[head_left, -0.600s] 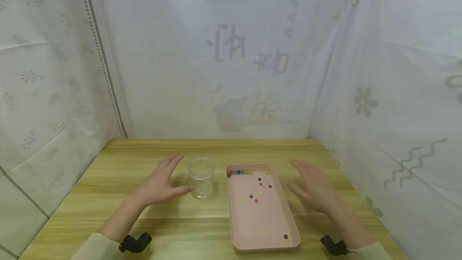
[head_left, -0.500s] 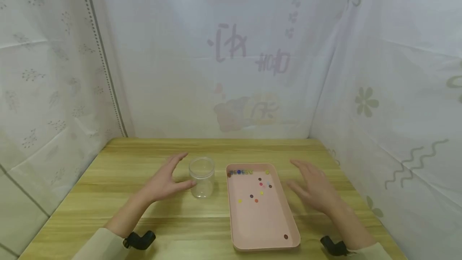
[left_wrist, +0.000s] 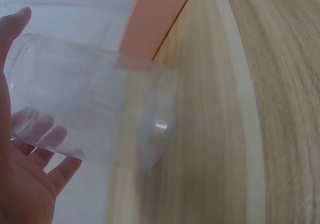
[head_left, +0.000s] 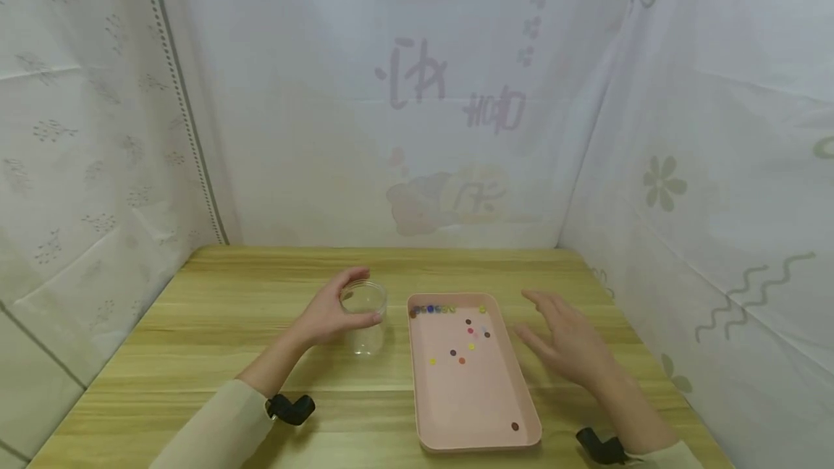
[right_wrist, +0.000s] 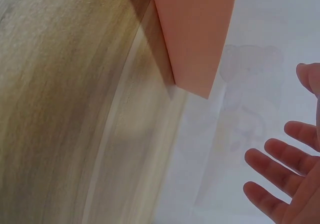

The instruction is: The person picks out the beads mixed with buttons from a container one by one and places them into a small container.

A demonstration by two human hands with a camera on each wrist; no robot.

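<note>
A clear, lidless plastic jar (head_left: 365, 335) stands upright on the wooden table, left of the pink tray. Around its upper part curves my left hand (head_left: 335, 310), thumb across the near side and fingers behind the rim. In the left wrist view, some fingers (left_wrist: 65, 169) show through the jar's transparent wall (left_wrist: 95, 99). Several small coloured beads or buttons (head_left: 462, 361) lie scattered in the pink tray (head_left: 469, 404), with a row of glassy ones (head_left: 431, 309) along its far edge. My right hand (head_left: 567, 339) hovers right of the tray, fingers spread, holding nothing.
The wooden table (head_left: 345, 418) reaches back to a white patterned curtain (head_left: 313, 165), with similar cloth on both sides. A black wrist camera mount (head_left: 291, 410) sits on the left wrist, another black mount (head_left: 601, 447) on the right. A dark button (head_left: 515, 426) lies near the tray's front corner.
My left hand has moved right, from beside the jar to around its upper part. The right hand has stayed nearly still, and the jar and tray stand where they were.
</note>
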